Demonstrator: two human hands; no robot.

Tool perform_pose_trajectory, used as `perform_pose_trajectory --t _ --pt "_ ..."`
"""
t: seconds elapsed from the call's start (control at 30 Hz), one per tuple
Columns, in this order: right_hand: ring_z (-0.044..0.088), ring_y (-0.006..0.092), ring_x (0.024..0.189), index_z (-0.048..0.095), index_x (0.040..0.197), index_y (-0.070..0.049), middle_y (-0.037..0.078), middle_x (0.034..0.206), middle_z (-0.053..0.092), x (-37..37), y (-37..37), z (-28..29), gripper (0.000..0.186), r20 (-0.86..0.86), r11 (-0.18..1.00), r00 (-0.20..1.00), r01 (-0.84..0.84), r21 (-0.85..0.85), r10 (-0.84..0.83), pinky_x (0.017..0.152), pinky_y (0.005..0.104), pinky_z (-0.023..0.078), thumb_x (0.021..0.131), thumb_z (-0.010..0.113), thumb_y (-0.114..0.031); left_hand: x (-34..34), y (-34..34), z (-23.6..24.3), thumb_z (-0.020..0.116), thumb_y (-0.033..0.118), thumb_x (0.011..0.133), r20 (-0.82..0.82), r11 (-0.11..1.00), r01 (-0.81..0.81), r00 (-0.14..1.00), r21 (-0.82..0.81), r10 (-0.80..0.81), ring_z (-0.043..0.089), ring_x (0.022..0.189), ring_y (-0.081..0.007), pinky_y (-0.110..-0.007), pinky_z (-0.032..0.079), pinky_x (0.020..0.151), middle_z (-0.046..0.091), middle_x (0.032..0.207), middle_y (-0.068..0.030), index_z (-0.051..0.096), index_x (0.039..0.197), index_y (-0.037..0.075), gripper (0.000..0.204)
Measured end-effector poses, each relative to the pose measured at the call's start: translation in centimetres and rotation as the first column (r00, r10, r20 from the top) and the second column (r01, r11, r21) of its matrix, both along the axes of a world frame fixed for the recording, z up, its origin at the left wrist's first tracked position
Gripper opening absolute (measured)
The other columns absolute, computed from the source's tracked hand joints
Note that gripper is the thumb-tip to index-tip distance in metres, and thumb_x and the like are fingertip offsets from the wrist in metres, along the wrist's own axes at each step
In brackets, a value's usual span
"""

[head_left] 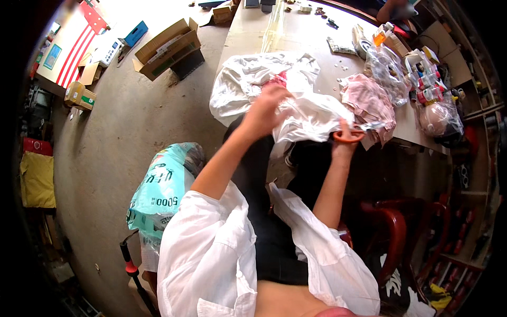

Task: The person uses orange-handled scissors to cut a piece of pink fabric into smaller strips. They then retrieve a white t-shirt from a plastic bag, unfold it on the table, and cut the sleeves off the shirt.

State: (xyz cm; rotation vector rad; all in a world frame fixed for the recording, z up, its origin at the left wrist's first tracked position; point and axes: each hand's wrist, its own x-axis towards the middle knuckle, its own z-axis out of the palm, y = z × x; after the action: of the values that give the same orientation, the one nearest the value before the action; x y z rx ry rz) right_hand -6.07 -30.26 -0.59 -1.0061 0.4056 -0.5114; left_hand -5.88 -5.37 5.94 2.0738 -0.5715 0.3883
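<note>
A white cloth garment (311, 113) with a red printed patch (277, 80) lies crumpled on the near table edge, part of it hanging over my lap. My left hand (268, 110) hovers at the patch, slightly blurred, its thumb apart from the fingers and nothing seen between them. In my right hand (344, 143) is a pair of scissors with orange handles (349, 138); the blades point right, toward a crumpled pink cloth (368, 103). The right hand is beside the white garment's right end; whether it also grips the fabric is unclear.
On the table (237, 39), clear plastic bags (385, 71) and bottles crowd the right side. A person's hand (393, 9) shows at the far edge. An opened cardboard box (168, 47) stands on the floor, and a turquoise plastic sack (161, 185) is at my left. A wooden chair (393, 238) is at right.
</note>
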Motion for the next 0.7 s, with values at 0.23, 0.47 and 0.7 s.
perform_pose_trajectory --t 0.23,0.47,0.7 --pt "0.055 0.0111 0.066 0.051 0.094 -0.011 0.0 0.086 0.057 -0.2 -2.2 -0.9 0.027 -0.089 0.946 0.975 0.218 0.239 -0.202 0.052 0.0233 0.044 0.077 0.071 -0.003 5.8 10.5 -6.7 0.07 0.015 0.075 -0.17 0.686 -0.537 0.714 0.491 0.68 0.059 0.096 -0.0381 -0.044 0.047 0.084 0.06 0.101 -0.0233 0.058 0.091 -0.001 0.026" --pt "0.051 0.0142 0.086 0.04 0.107 -0.01 0.003 0.096 0.048 0.8 -1.6 -1.5 0.043 -0.09 0.981 0.989 0.13 0.147 -0.118 0.075 0.0291 0.045 0.077 0.071 -0.003 9.7 11.7 -10.1 0.058 0.011 0.081 -0.153 0.654 -0.37 0.786 0.66 0.599 0.062 0.091 -0.0389 -0.045 0.051 0.078 0.06 0.098 -0.0241 0.058 0.093 -0.001 0.017" --pt "0.052 0.0138 0.093 0.044 0.105 -0.003 0.006 0.102 0.049 0.7 -0.6 -0.1 0.038 -0.018 0.989 0.99 0.143 0.028 -0.143 0.081 0.0282 0.044 0.078 0.071 -0.007 24.7 9.7 -1.6 0.049 0.011 0.087 0.25 0.591 -0.676 0.725 0.441 0.642 0.061 0.094 -0.0402 -0.047 0.052 0.079 0.056 0.107 -0.0251 0.051 0.1 -0.002 0.019"
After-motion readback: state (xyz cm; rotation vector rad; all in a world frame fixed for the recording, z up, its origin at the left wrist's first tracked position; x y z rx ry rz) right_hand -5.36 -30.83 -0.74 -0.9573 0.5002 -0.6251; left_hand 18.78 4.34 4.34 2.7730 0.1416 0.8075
